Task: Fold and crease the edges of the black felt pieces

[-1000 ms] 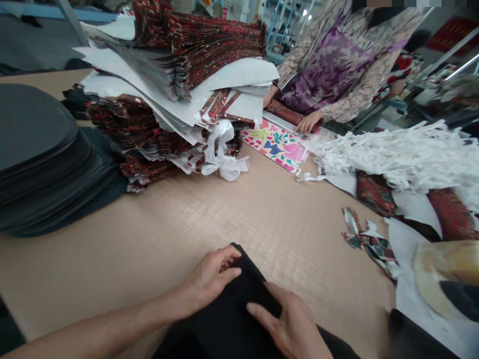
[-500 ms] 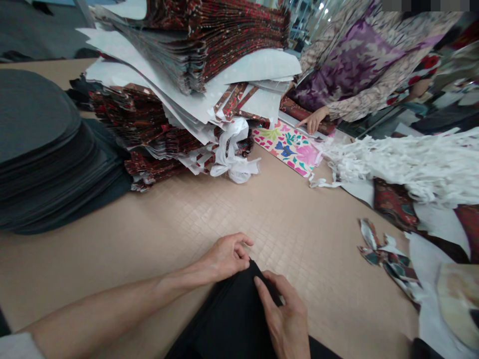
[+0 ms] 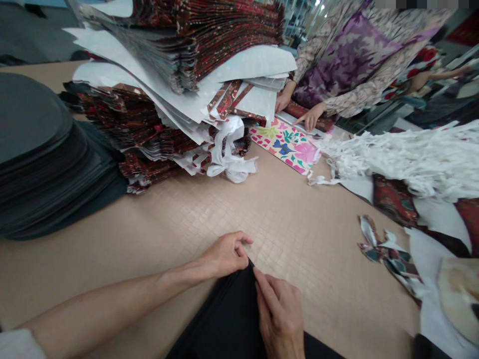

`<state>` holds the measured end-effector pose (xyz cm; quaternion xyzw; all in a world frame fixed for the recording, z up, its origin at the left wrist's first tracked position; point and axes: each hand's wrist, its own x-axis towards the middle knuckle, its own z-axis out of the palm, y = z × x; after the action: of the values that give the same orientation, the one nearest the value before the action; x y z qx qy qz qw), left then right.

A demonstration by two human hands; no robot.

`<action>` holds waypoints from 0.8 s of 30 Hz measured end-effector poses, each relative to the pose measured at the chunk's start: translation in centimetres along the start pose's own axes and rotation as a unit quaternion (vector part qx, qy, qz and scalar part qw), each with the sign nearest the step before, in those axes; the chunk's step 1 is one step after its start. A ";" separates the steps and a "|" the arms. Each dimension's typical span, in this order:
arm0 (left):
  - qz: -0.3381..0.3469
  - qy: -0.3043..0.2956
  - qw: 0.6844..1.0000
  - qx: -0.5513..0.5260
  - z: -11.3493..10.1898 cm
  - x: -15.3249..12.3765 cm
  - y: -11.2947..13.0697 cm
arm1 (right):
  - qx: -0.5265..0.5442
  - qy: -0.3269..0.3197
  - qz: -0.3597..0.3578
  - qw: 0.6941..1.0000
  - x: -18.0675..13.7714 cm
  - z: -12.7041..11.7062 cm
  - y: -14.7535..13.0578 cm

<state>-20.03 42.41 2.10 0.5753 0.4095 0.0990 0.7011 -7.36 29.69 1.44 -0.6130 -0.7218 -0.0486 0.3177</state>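
At the bottom centre of the frame, the left hand (image 3: 226, 255) is curling nearly shut, thumb meeting forefinger, at the top corner of a black cloth (image 3: 224, 324) lying on the tan table (image 3: 149, 234). It seems to be nipping the cloth's edge, though the grip is hidden under the hand. The right hand (image 3: 279, 311) is lying flat on the cloth with fingers straight and together, gripping nothing. Half a second ago those fingers were spread lower on the cloth; now they are reaching up to its corner, just beside the left hand. In the upper middle a stack of red patterned sheets (image 3: 179, 65) is leaning; any print on them is too blurred to read. At the upper right a co-worker's hand (image 3: 310, 118) is pressing beside a flowered sheet (image 3: 288, 144), and a second hand (image 3: 281, 102) has come into view.
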 end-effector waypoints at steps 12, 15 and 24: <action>0.044 0.028 0.993 0.108 0.2 -0.1 0.1 | -0.050 -0.045 0.011 0.998 -0.2 0.4 -0.4; 0.090 0.048 0.983 0.156 0.6 -0.5 -0.2 | -0.022 -0.022 0.016 0.999 -0.4 -0.2 -0.2; 0.213 0.072 0.923 0.311 0.9 -1.2 0.2 | 0.009 -0.019 -0.027 0.999 -4.9 -3.6 2.8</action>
<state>-20.06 41.08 2.85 0.8293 0.3367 0.1549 0.4182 -3.09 24.51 0.83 -0.5913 -0.7443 -0.0391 0.3080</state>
